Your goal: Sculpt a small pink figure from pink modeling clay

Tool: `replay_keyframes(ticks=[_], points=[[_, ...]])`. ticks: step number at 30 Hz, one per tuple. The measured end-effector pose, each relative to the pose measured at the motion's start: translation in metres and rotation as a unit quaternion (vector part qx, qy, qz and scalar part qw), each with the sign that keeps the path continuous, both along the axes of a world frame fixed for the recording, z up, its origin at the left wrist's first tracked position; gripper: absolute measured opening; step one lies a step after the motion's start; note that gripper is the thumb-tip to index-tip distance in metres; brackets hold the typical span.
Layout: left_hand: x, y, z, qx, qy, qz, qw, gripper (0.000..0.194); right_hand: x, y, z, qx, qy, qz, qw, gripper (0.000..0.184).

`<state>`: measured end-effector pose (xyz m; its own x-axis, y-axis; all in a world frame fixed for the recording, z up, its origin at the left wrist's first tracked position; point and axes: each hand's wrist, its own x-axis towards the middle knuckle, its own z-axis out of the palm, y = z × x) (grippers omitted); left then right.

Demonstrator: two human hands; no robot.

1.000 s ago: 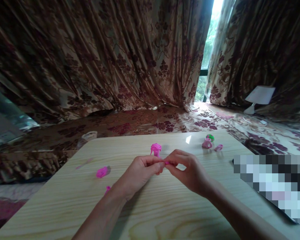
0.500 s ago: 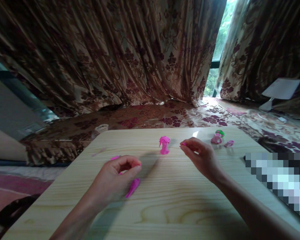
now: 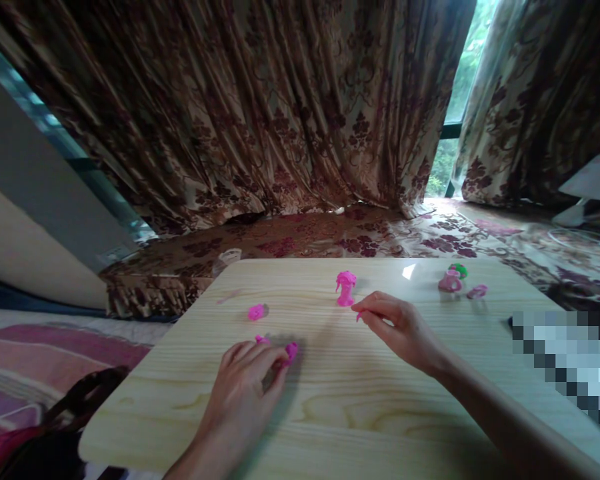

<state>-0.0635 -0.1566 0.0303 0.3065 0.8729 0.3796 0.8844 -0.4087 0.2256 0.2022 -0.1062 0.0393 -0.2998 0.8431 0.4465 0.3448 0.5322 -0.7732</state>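
Note:
My left hand [image 3: 250, 380] is closed, thumb and fingers pinching a bright pink piece of modelling clay [image 3: 292, 351] low over the table. Part of that clay is hidden by the fingertips. Between the thumb and forefinger of my right hand [image 3: 397, 327] is a small pink clay bit [image 3: 359, 317]. Just beyond it stands an upright pink clay figure [image 3: 346, 290], with a wide ragged top and drooping strands. Another pink clay lump [image 3: 256, 312] lies farther left, and a smaller pink clay piece [image 3: 262, 339] shows behind my left fingers.
On the wooden table [image 3: 360, 413], at the far right, sit a pale pink item [image 3: 451, 281], a small pink ring-like piece [image 3: 477, 291] and a green object [image 3: 459, 270]. A blurred-out object [image 3: 570, 360] lies at the right edge. Behind are curtains [image 3: 280, 120] and a lamp [image 3: 593, 180].
My left hand has come down and taken hold of the long pink clay piece lying on the table. The right hand has lowered slightly, nearer the figure's base. The view has swung left.

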Motion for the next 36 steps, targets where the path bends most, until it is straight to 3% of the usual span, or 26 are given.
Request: replay_keyframes(ticks=[5,9,12,14,18,22,25,28,33,36], points=[[0.007,0.010,0.013,0.014,-0.042,0.001,0.999,0.012,-0.004,0.000,-0.010,-0.066,0.099,0.013,0.993,0.015],[0.045,0.025,0.034,0.003,-0.228,0.001,0.974,0.018,-0.007,0.000,-0.007,-0.078,0.127,0.000,0.989,0.008],[0.084,0.039,0.048,-0.104,-0.378,-0.036,0.919,0.023,-0.007,0.001,0.000,-0.047,0.163,-0.045,0.985,0.008],[0.104,0.050,0.052,-0.190,-0.396,-0.084,0.894,0.024,-0.005,0.003,0.004,-0.016,0.187,-0.071,0.980,0.006],[0.119,0.066,0.051,-0.280,-0.410,-0.135,0.857,0.029,-0.001,0.008,0.008,0.061,0.177,-0.076,0.979,0.012],[0.120,0.069,0.046,-0.308,-0.468,-0.129,0.818,0.028,0.001,0.007,0.008,0.115,0.139,-0.084,0.980,0.019],[0.120,0.066,0.043,-0.317,-0.515,-0.107,0.789,0.023,0.000,0.006,0.007,0.120,0.115,-0.066,0.984,0.021],[0.120,0.064,0.040,-0.349,-0.563,-0.114,0.740,0.023,0.001,0.008,0.004,0.115,0.104,-0.059,0.986,0.020],[0.117,0.065,0.034,-0.389,-0.597,-0.129,0.689,0.022,0.001,0.006,0.005,0.160,0.084,-0.101,0.978,0.015],[0.116,0.059,0.031,-0.389,-0.628,-0.113,0.664,0.019,-0.004,-0.006,0.012,0.149,0.071,-0.110,0.980,0.012]])
